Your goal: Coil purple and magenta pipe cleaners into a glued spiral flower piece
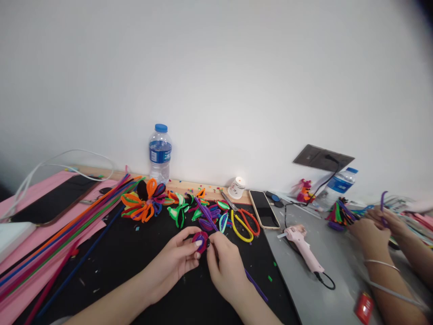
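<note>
Coil of fuzzy stems [204, 238], at six o'clock on my remote feed, looks mid-shaping.
Left hand [177, 255] pinches it from eight o'clock; right hand [226, 259], at four, grasps a purple stem [210, 219]. Next move calls for steady tension.

Even, fairly bright light pales the wall [216, 90] above the glue gun [306, 250]; a faint sheen covers the desk [341, 257] beside it. Left of the gun, the left hand [179, 257] and right hand [226, 259] look fairly clear; right of it, the co-worker's hands [368, 232] blur. Far above it, the corner darkens.
</note>
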Demonstrator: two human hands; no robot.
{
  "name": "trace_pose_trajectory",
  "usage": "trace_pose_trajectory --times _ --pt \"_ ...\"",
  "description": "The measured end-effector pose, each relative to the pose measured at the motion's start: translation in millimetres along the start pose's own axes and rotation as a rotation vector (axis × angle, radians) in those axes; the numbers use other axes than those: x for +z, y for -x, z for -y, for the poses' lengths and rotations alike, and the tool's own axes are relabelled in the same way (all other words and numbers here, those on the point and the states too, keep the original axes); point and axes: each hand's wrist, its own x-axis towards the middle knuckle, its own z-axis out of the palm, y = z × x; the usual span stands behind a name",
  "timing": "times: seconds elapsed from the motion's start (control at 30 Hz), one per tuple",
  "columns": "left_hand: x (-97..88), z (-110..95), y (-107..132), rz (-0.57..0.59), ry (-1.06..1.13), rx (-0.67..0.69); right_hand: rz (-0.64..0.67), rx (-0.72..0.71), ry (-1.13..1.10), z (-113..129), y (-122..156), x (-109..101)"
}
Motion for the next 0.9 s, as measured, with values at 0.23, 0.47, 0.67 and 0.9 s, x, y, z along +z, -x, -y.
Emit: trace_pose_trajectory --times 0.23,0.47,0.67,0.9 --pt "0.8 2.3 -1.6 -0.004 0.038 -0.002 -0.060 -0.005 0.120 1.5 2.3 6.7" --pt "-0.9 -1.0 0.4 -0.016 0.022 0.021 -0.105 0.098 -0.154 0.1 0.5 4.7" --pt "-0.8 -1.7 0.2 -0.017 0.040 0.005 -0.069 0.103 -0.296 -1.7 -0.3 3.2" --pt "2.0 -2.9 0.7 -0.016 0.052 0.000 -0.040 0.045 -0.224 -0.3 0.8 3.1"
